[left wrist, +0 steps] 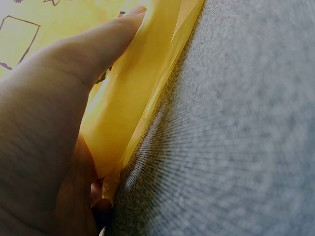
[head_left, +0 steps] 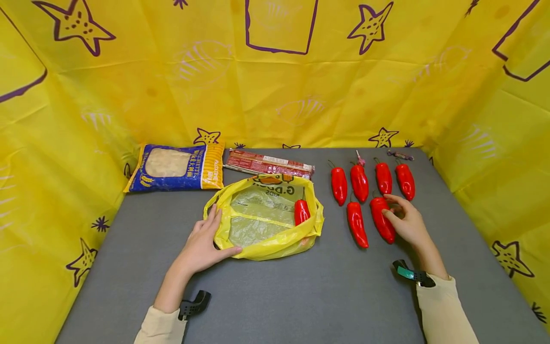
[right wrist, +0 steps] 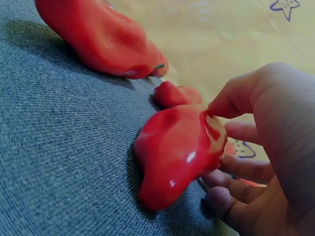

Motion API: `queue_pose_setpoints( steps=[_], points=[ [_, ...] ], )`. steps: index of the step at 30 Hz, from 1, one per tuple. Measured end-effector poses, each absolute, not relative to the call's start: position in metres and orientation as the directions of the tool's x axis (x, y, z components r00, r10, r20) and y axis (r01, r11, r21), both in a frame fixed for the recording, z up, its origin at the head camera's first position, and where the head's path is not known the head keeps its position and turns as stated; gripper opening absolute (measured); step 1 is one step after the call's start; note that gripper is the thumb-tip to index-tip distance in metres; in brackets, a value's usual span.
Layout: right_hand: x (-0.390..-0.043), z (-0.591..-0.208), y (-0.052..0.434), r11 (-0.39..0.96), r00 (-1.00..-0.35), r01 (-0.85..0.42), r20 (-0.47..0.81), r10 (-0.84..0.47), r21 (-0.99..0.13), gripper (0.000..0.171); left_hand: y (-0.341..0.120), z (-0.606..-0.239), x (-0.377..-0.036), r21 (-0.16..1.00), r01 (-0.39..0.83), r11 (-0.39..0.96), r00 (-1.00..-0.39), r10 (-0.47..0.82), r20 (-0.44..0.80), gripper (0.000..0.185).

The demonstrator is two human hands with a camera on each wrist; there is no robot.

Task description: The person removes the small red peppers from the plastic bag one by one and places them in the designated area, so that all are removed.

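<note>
A yellow plastic bag (head_left: 268, 246) lies on the grey tabletop with its mouth spread wide. One red pepper (head_left: 301, 212) shows inside, at the bag's right side. My left hand (head_left: 204, 243) rests against the bag's left edge, thumb stretched along the front and fingers along the side; the left wrist view has the thumb lying over the yellow film (left wrist: 133, 98). On the right, my right hand (head_left: 406, 220) holds a glossy red pepper (head_left: 381, 220) between thumb and fingers. In the right wrist view that pepper (right wrist: 179, 152) is still low over the cloth.
Several more red peppers (head_left: 338, 186) lie in two rows near the right hand. Behind the bag are a blue-and-yellow pasta packet (head_left: 172, 167) and a long red packet (head_left: 268, 163). A small wrapped candy (head_left: 400, 155) lies at the back right. Yellow patterned cloth (head_left: 275, 95) encloses the table.
</note>
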State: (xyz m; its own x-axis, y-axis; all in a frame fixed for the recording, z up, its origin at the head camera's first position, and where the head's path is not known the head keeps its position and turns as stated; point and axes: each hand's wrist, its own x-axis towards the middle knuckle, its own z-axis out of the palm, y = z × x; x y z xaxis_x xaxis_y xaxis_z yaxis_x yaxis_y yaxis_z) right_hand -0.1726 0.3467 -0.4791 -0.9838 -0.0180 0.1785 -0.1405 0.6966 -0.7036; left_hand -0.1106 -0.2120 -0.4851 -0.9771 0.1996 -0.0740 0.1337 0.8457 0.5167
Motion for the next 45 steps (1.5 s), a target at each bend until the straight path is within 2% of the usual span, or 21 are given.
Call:
queue_pose_setpoints(
  steps=[15,25,33,45],
  points=[
    [-0.172,-0.479,0.348,0.678,-0.975,-0.187,0.221,-0.037,-0.711,0.041,-0.212,-0.485,-0.111,0.514,0.136,0.847,-0.977,0.200,-0.070,0.128],
    [-0.171,-0.459,0.340,0.679,-0.972,-0.171,0.234,0.001,-0.714,0.039,-0.212,-0.483,-0.109,0.518,0.133,0.845,-0.977,0.200,-0.075,0.127],
    [-0.187,-0.435,0.309,0.683,-0.966,-0.194,0.257,-0.010,-0.705,0.037,-0.211,-0.483,-0.110,0.523,0.130,0.843,-0.977,0.197,-0.075,0.128],
    [-0.223,-0.411,0.231,0.567,-0.954,-0.287,0.286,-0.094,-0.772,0.036,-0.211,-0.483,-0.110,0.513,0.132,0.848,-0.977,0.197,-0.075,0.129]
  ],
)
